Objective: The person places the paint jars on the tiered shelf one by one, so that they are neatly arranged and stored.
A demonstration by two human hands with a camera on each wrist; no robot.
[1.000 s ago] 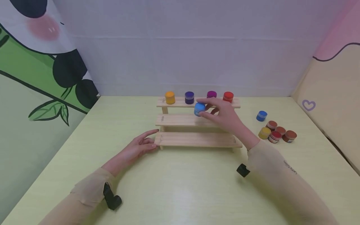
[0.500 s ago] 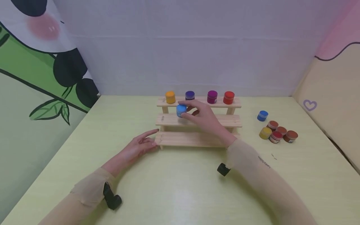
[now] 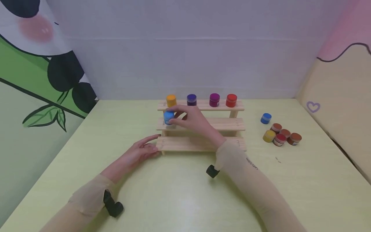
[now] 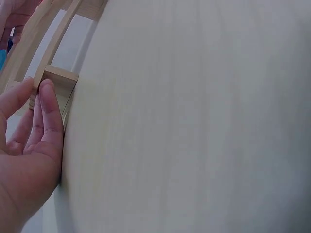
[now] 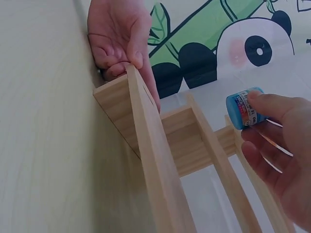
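Observation:
My right hand (image 3: 191,119) pinches a light blue paint jar (image 3: 167,118) between thumb and fingers at the left end of the middle step of a three-tier wooden rack (image 3: 185,144). In the right wrist view the labelled jar (image 5: 245,108) is tilted and looks apart from the wood. My left hand (image 3: 139,151) grips the left end of the lowest step; in the left wrist view its thumb and fingers (image 4: 47,104) close on that end. Along the top step stand an orange jar (image 3: 171,100), a dark blue jar (image 3: 191,100), a purple jar (image 3: 214,100) and a red jar (image 3: 231,100).
Right of the rack, a blue jar (image 3: 266,118) stands alone on the table (image 3: 174,196). Near it cluster a yellow jar (image 3: 269,136), a dark red jar (image 3: 279,140) and several brown jars (image 3: 294,139). A pale backdrop (image 3: 185,64) rises behind the rack.
My right hand has carried the light blue jar leftward along the rack and slightly down, to the middle step's left end. The left hand keeps its place on the lowest step.

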